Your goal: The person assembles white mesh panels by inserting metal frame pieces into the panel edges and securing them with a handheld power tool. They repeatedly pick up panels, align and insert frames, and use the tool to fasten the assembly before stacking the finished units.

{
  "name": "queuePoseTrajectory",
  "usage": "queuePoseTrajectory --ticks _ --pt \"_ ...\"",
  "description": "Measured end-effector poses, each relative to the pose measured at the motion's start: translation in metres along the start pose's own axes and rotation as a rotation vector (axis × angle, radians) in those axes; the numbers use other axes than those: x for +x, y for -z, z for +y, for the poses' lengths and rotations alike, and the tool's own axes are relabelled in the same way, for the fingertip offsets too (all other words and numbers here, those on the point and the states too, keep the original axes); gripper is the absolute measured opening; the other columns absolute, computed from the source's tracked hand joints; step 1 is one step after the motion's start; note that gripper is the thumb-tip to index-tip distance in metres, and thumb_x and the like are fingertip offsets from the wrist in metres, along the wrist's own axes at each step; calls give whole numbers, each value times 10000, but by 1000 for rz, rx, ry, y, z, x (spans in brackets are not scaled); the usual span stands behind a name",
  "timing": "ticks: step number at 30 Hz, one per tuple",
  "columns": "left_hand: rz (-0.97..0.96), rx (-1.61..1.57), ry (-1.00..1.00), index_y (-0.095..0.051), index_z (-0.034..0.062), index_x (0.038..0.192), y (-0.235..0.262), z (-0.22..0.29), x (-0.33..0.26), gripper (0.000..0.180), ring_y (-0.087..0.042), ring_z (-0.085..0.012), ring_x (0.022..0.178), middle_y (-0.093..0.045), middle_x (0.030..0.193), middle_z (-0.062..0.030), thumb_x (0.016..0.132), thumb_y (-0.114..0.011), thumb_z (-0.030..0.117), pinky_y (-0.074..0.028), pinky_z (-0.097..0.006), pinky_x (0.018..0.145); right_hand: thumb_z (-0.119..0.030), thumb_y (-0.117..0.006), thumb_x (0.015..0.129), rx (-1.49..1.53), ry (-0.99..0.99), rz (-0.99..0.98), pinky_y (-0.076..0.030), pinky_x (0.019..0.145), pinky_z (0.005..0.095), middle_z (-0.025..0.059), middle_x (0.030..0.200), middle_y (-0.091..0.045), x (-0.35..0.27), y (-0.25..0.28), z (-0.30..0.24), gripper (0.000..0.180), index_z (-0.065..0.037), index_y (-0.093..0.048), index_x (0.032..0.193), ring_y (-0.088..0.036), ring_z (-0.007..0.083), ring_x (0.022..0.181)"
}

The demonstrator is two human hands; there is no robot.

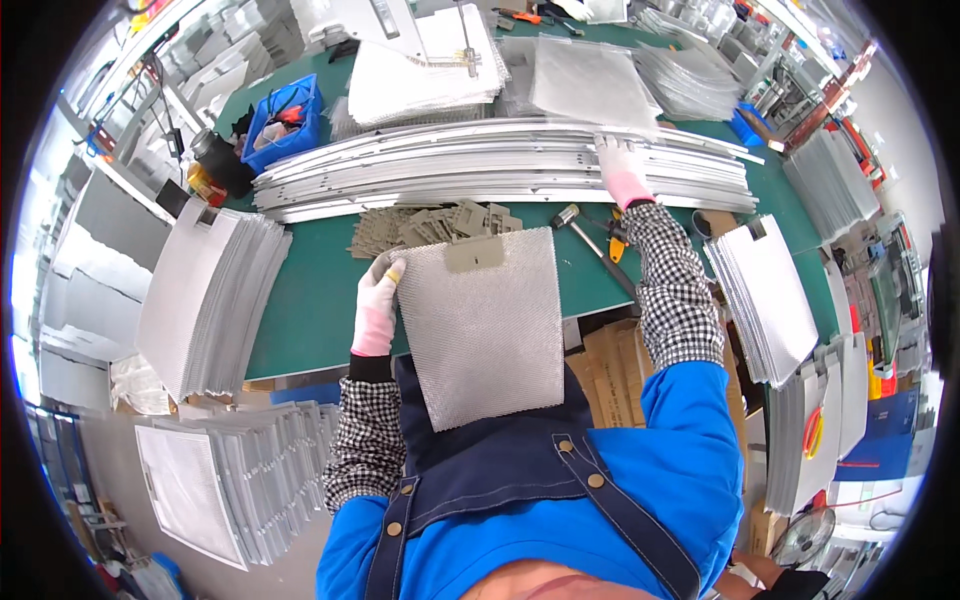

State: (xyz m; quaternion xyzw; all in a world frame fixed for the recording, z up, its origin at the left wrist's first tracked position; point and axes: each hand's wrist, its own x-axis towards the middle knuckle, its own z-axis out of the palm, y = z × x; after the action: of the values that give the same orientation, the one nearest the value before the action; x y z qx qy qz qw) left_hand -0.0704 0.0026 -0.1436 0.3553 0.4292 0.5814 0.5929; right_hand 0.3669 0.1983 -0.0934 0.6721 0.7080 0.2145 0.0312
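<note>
My left hand (376,305), in a white glove with a pink cuff, is closed on the upper left edge of a silvery metal mesh sheet (485,340). The sheet hangs tilted in front of my apron, with a beige-grey plastic piece (474,255) at its top edge. My gloved right hand (622,170) stretches over a stack of long aluminium strips (450,165), fingers apart, close to the front edge of a pile of mesh sheets (590,85). Whether its fingertips touch strip or sheet I cannot make out. Loose beige-grey plastic pieces (430,226) lie between the strips and the held sheet.
A hammer (590,240) and a yellow-handled tool (617,243) lie on the green table (310,310). Stacked panels stand at the left (205,300) and right (765,300) table edges. A blue bin (284,122) and a dark jar (220,160) sit at the back left.
</note>
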Motion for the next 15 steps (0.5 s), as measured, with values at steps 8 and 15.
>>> queuePoseTrajectory --ticks 8,15 --pt "64 180 -65 -588 -51 1278 -2 16 -17 394 -599 -135 1055 -667 1165 -80 988 -627 212 -446 -255 948 -150 -563 902 -1 250 85 -555 792 409 91 958 -685 -28 38 3 168 -139 -715 973 -682 255 959" --pt "130 310 -114 -630 -56 1218 -17 26 -23 385 -599 -132 1013 -685 1096 -87 988 -614 253 -462 -266 901 -198 -666 824 -83 306 215 -537 800 426 76 933 -673 -18 38 15 120 -140 -699 923 -665 272 935"
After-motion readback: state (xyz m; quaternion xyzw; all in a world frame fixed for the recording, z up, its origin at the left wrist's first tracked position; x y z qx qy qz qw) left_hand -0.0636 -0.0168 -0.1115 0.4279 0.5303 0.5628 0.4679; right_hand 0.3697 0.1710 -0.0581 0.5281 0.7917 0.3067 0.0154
